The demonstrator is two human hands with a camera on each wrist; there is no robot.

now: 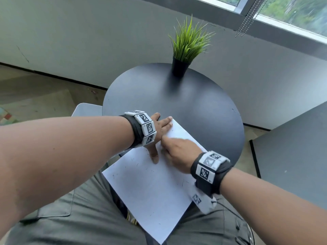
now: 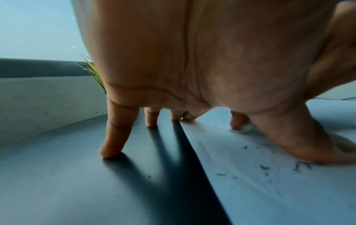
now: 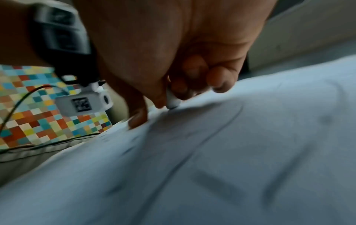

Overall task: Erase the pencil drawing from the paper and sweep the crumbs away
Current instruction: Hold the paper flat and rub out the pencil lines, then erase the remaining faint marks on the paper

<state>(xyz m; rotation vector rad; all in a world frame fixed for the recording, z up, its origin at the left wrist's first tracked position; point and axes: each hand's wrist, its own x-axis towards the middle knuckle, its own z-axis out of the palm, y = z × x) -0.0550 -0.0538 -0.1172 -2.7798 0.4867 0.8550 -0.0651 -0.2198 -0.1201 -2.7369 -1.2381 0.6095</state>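
Paper (image 1: 152, 188): we judge it thin, light and limp; it lies half on the tabletop (image 1: 185, 103), its near part overhanging the lap. We pin it flat, not grip it.
Left hand (image 1: 159, 126): fingers spread and straight, pressing the paper's far corner and the tabletop.
Right hand (image 1: 178, 152): curled, pinching a white eraser (image 3: 172, 101) against the paper.
Crumbs (image 2: 263, 167): dark and scattered; we judge them loose.

Both forearms reach forward and converge, each wrist wearing a black band with white marker tiles. The left hand (image 1: 160, 129) is spread flat, its fingers (image 2: 113, 137) straight and splayed with the tips pressed down, thumb stretched back toward the body. The right hand (image 1: 178, 153) lies just beside it, fingers (image 3: 221, 82) curled under, pinching a small white eraser (image 3: 173, 101) tip-down.
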